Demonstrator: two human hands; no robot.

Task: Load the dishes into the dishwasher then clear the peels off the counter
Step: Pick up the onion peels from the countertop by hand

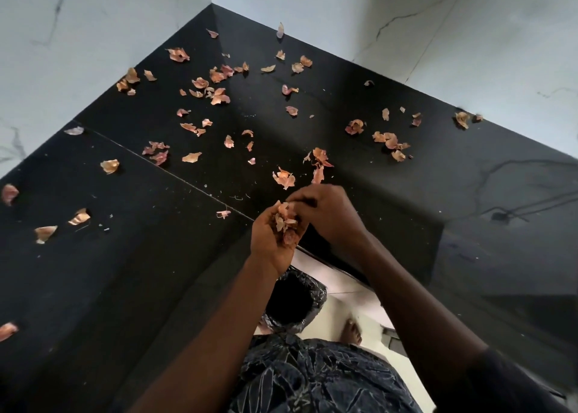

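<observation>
Clearing peels (286,221) now, far from done. Cupping a wad in the left grip (273,240); curling the right grip (325,212) over it, cannot tell whether pinching any. Facing many more strewn over the table (125,271) beyond and left of both. Next: tip the handful into the bin (317,293) just below, then gather again.
</observation>
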